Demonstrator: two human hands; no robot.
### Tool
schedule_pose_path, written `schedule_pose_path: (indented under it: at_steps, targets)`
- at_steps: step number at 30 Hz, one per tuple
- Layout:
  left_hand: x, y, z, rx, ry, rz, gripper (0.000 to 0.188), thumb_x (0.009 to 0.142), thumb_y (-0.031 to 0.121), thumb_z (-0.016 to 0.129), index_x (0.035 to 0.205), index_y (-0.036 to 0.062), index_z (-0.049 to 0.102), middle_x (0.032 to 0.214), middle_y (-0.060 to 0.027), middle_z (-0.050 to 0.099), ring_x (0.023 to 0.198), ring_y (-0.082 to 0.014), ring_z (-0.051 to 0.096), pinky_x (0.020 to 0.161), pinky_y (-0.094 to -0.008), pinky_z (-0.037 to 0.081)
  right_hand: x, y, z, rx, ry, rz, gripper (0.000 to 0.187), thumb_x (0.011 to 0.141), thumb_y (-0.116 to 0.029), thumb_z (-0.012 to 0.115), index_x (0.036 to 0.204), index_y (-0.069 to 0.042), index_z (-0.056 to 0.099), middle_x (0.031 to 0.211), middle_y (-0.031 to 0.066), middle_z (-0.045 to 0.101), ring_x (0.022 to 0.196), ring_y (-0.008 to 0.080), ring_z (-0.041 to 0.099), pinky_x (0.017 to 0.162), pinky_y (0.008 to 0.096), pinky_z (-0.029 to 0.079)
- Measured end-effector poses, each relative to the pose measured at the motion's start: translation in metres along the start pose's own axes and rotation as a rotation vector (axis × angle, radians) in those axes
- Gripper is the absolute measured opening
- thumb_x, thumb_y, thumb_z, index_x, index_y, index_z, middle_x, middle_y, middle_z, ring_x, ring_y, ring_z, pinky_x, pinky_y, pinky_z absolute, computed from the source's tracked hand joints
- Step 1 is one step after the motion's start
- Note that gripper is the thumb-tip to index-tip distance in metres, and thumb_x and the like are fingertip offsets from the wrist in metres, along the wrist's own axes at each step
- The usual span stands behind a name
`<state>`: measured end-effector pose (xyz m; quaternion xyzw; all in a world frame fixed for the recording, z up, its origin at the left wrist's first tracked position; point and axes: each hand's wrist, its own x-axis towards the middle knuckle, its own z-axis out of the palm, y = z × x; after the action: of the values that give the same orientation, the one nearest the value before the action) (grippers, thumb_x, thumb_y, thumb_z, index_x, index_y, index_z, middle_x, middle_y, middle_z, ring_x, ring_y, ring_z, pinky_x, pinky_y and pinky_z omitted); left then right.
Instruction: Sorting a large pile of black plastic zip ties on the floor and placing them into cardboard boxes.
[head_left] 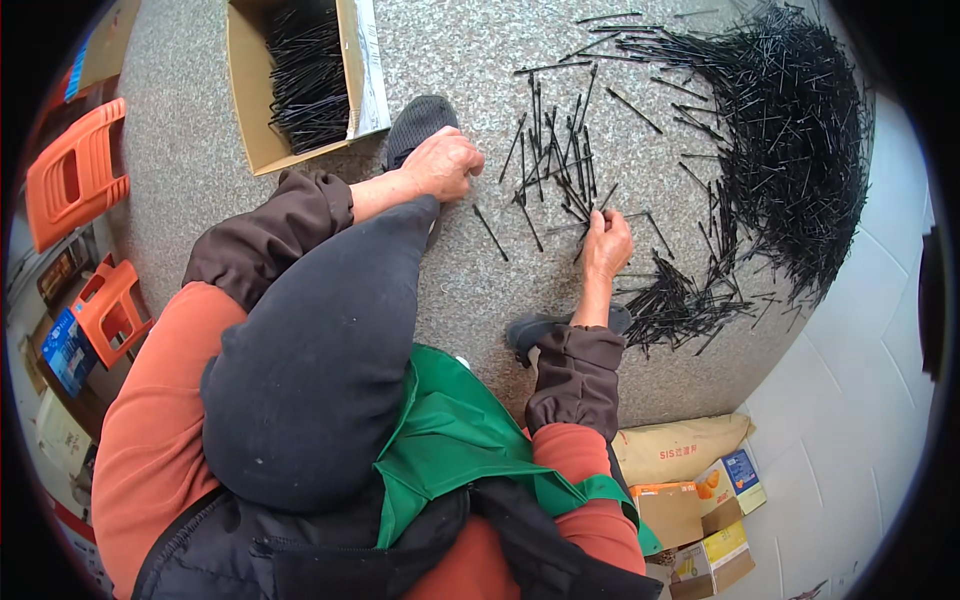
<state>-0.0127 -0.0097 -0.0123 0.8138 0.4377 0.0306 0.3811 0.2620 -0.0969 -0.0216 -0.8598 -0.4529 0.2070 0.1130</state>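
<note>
My right hand is low over the floor, its fingers pinched at the ends of a few thin black sticks. More loose sticks lie scattered just beyond it. Beside my dark shoe, my left hand is closed with its fingers curled under. Whether it holds anything is hidden. An open cardboard box, packed with the same black sticks laid lengthwise, stands left of that shoe. On the right a large heap of sticks curves around, with a smaller pile near my other shoe.
Speckled grey floor spreads between my feet. Orange plastic stools stand at the left. A tan sack and several small cartons sit at lower right, by a pale wall.
</note>
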Motion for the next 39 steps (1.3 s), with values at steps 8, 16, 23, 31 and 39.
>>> schedule_pose_path:
  at_steps: [8,16,23,31,39]
  targets:
    - [-0.001,-0.004,0.003,-0.066,0.086,0.039,0.006,0.062,0.003,0.054,0.064,0.0078,0.057,0.065,-0.0059,0.056,0.074,-0.0244,0.056,0.075,-0.0343,0.042,0.026,-0.010,-0.012,0.228,0.055,-0.228,0.010,0.074,-0.005,0.056,0.082,-0.003,0.063,0.072,0.0123,0.062,0.069,0.0285,0.060,0.064,0.0357,0.046]
    - [-0.001,-0.004,0.002,-0.092,0.073,0.001,0.012,0.058,0.002,0.056,0.066,0.0084,0.061,0.069,-0.0045,0.061,0.077,-0.0221,0.057,0.079,-0.0321,0.041,0.031,0.011,-0.011,0.562,-0.060,0.108,0.011,0.073,-0.007,0.055,0.081,-0.004,0.062,0.067,0.0087,0.062,0.054,0.0162,0.058,0.051,0.0294,0.046]
    - [-0.004,-0.006,0.000,-0.095,0.065,-0.008,0.011,0.058,0.002,0.055,0.065,0.0076,0.060,0.068,-0.0057,0.060,0.076,-0.0236,0.057,0.078,-0.0328,0.041,0.031,0.012,-0.026,-0.158,-0.054,0.087,0.025,0.074,-0.022,0.062,0.092,-0.006,0.057,0.081,0.0130,0.060,0.078,0.0328,0.056,0.066,0.0442,0.044]
    - [0.001,-0.005,0.005,-0.114,0.123,0.066,0.005,0.061,0.002,0.056,0.063,0.0064,0.056,0.064,-0.0076,0.056,0.071,-0.0277,0.056,0.069,-0.0368,0.043,0.076,0.042,-0.019,-0.188,-0.045,-0.152,0.018,0.070,-0.019,0.062,0.071,-0.003,0.054,0.075,0.0159,0.058,0.075,0.0345,0.056,0.068,0.0470,0.042]
    - [-0.001,-0.011,0.006,-0.104,0.142,0.089,0.006,0.061,0.001,0.057,0.063,0.0067,0.056,0.063,-0.0076,0.055,0.069,-0.0285,0.054,0.065,-0.0378,0.042,0.016,0.019,-0.014,0.125,-0.088,0.113,0.026,0.069,-0.024,0.066,0.078,-0.003,0.055,0.063,0.0135,0.058,0.060,0.0281,0.055,0.061,0.0380,0.045]
